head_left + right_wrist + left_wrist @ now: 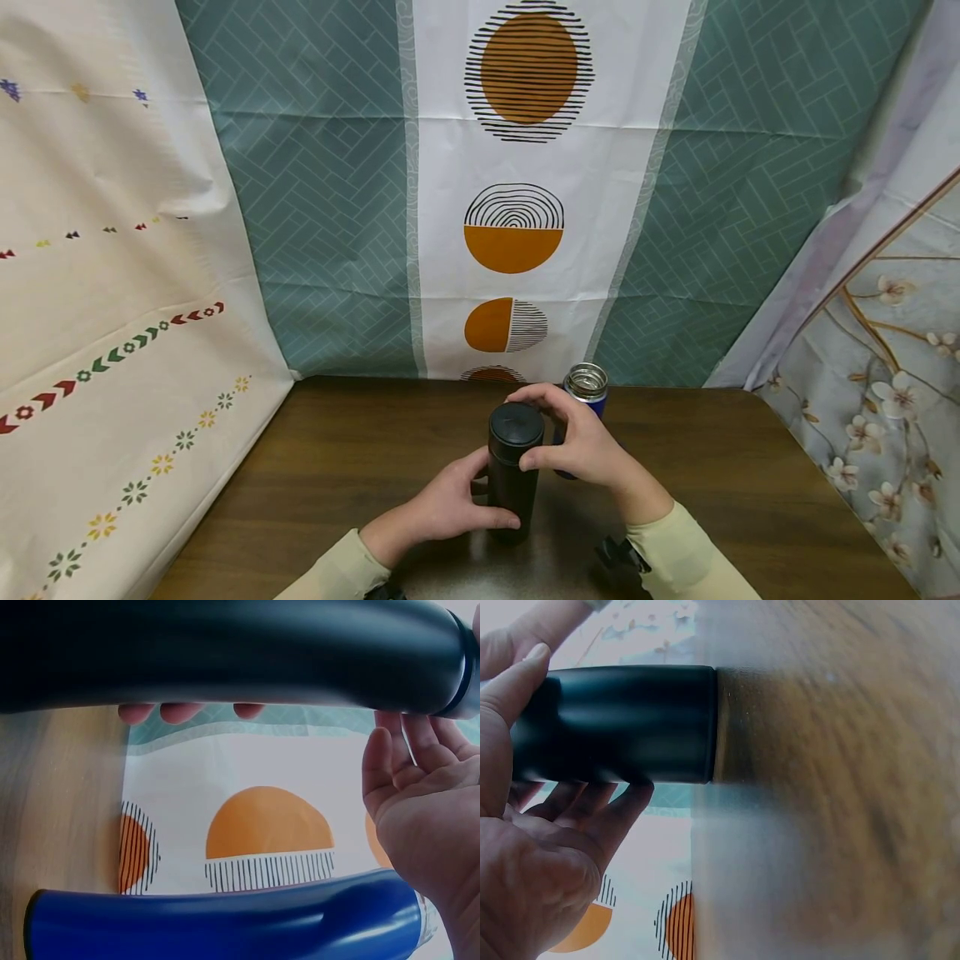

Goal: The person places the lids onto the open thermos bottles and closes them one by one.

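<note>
A black vacuum flask (513, 493) stands upright on the wooden table in the head view, its black lid (517, 425) on top. My left hand (448, 502) grips the flask's body, with the thumb across the near side and the fingers behind it. At the lid, my right hand (581, 440) holds on with its thumb in front and fingers round the far side. Close behind the right hand is a blue flask (225, 922) with a bare steel mouth (587, 381). Part of that flask is hidden by the hand.
The dark wooden table (337, 442) ends at a hanging cloth (330, 208) at the back. A cream cloth (135, 333) hangs at the left, and a flowered cloth (892, 392) at the right.
</note>
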The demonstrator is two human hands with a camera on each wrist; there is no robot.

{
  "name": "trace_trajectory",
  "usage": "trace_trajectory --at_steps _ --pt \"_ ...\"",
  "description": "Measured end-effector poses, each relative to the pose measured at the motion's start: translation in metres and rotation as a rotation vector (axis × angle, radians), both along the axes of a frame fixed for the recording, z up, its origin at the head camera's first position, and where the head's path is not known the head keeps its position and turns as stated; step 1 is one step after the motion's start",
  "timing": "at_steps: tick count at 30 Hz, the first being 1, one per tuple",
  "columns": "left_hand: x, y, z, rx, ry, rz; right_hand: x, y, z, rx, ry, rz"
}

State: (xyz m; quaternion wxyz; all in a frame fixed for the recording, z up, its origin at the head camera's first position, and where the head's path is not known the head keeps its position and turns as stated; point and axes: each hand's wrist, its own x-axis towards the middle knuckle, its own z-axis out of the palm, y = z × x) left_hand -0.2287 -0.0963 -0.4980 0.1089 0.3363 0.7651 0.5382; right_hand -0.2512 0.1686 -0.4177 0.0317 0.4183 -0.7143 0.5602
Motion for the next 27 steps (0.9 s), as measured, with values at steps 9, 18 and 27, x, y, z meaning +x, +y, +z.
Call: trace_trajectory --at_steps 9,18,27 --pt "0.0009 0.0007 0.002 -0.001 0.0 0.0 0.0012 -0.0016 0.0005 0.004 0.038 -0.022" --pt "0.001 0.0006 0.0017 -0.01 0.008 0.004 0.0004 -0.0031 -0.0017 -0.011 0.062 -0.013" --pt "-0.0001 0.0009 -0.0002 -0.013 0.019 0.022 -0.0053 -0.003 -0.0028 -0.078 0.084 0.244"
